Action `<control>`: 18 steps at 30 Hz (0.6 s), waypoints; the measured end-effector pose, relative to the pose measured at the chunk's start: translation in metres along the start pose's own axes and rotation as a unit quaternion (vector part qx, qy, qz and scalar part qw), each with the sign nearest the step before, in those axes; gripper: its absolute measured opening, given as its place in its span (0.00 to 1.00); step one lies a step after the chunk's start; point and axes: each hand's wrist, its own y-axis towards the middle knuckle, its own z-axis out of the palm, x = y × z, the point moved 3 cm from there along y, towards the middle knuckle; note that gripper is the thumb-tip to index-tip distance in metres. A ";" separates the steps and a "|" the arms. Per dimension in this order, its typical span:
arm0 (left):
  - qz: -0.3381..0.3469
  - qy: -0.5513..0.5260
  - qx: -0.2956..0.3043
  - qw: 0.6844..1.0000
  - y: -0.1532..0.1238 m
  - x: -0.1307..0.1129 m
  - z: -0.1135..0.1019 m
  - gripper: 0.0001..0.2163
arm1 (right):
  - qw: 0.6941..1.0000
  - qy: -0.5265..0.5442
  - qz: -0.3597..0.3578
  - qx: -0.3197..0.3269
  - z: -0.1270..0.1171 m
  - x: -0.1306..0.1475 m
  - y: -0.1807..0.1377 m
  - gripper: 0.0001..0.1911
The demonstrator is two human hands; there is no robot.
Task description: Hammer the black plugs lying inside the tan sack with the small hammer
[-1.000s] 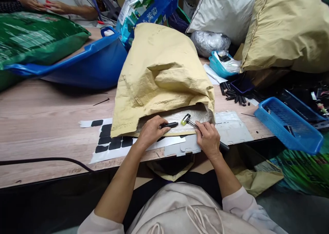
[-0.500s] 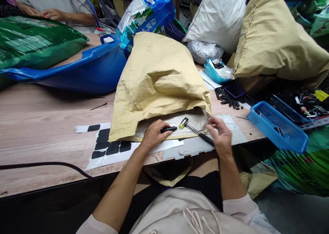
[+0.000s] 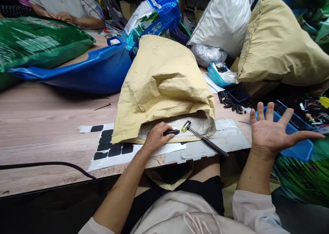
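My left hand (image 3: 158, 135) is closed around a short black cylindrical piece (image 3: 171, 132) at the mouth of a tan woven sack (image 3: 164, 79). Just right of it lies a small hammer (image 3: 204, 138) with a yellow-and-metal head and a black handle. The hammer head rests on the sack's pale lining, and its handle reaches past the table edge. My right hand (image 3: 272, 133) is raised off to the right, palm up, fingers spread, holding nothing. Behind it is a blue plastic basket (image 3: 299, 146), partly hidden by the hand.
A sheet of black stickers (image 3: 105, 146) and grey cardboard (image 3: 231, 133) lie under the sack's front. Several black pieces (image 3: 231, 102) are piled to the right. A blue basin (image 3: 89, 73) and green sack (image 3: 38, 42) stand left. A person's hands (image 3: 63, 17) rest across the table.
My right hand has swung right and opened, away from the hammer handle. The left hand keeps hold of the black piece. The whole view has shifted slightly.
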 end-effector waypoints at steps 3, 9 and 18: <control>-0.001 -0.003 -0.002 1.000 0.000 0.001 0.000 0.05 | 1.000 0.013 0.017 -0.009 0.004 -0.013 -0.005 0.43; -0.015 -0.021 -0.004 1.000 -0.001 0.000 -0.001 0.14 | 0.996 0.017 0.085 -0.018 0.017 -0.032 -0.007 0.50; -0.011 -0.019 0.002 1.000 0.000 -0.002 -0.002 0.06 | 0.988 -0.057 0.025 0.139 0.057 -0.010 -0.040 0.50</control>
